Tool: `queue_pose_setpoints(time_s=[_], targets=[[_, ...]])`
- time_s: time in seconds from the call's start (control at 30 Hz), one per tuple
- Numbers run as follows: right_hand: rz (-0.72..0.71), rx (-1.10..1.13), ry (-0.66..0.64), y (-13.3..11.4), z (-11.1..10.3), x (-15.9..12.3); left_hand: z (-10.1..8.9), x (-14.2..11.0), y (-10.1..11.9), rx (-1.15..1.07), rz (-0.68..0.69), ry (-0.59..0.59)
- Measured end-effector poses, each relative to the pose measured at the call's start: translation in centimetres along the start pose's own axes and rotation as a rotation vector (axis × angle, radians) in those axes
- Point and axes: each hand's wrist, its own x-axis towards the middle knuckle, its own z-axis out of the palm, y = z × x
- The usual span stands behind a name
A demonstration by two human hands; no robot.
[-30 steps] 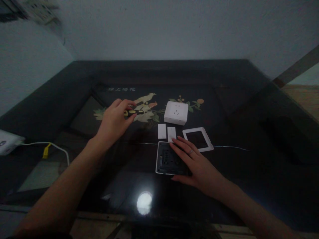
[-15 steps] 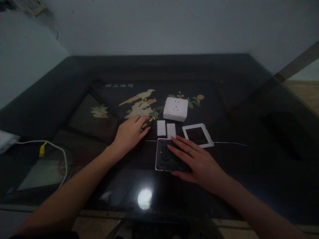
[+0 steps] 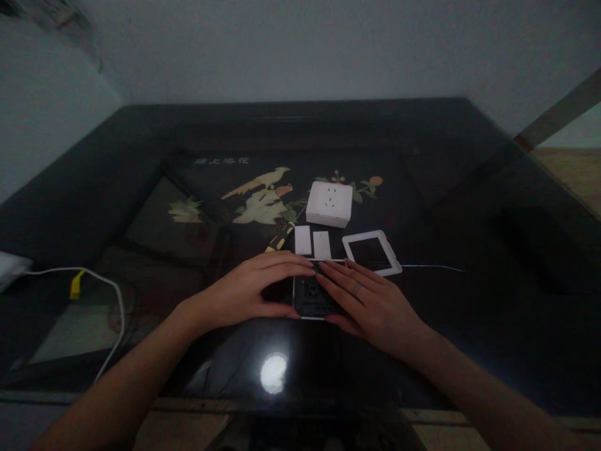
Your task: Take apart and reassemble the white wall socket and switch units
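Observation:
A square wall switch plate [image 3: 312,305] lies on the table with its black back up and a thin white rim showing. From the left, my left hand [image 3: 253,287] grips its edge, thumb at the near corner and fingers over the far one. My right hand [image 3: 375,304], a ring on one finger, covers the right part of the plate and holds it. Just beyond my left hand lies a black and yellow handled screwdriver [image 3: 280,237]. Two small white rectangular pieces [image 3: 303,240] sit behind the plate. A white square frame [image 3: 392,254] rests behind my right hand.
A white box-shaped wall socket [image 3: 330,203] stands farther back on the dark glossy table [image 3: 446,188], which bears a bird and flower picture. At the left, a white cable [image 3: 123,313] with a yellow tag [image 3: 76,285] runs from a white block [image 3: 12,269]. A wall rises behind.
My left hand has let go of the screwdriver, leaving it on the table, and has come nearer to take the plate's left edge. My right hand stays on the plate.

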Motion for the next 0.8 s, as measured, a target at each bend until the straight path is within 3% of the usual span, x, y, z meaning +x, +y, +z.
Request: queue_pose_setpoints(time_s=[0.17,0.5,0.8], targets=[[-0.010,-0.026,0.032,-0.2,0.1,0.0,0.9,-0.1,-0.7,0.083,0.117,0.006],[0.002,0.006,0.044,0.2,0.1,-0.7,2.4,-0.2,-0.6,0.520,0.302,0.154],[0.162,0.265,-0.102,1.1,0.0,-1.2,3.2,-0.7,-2.1,0.453,0.435,0.257]])
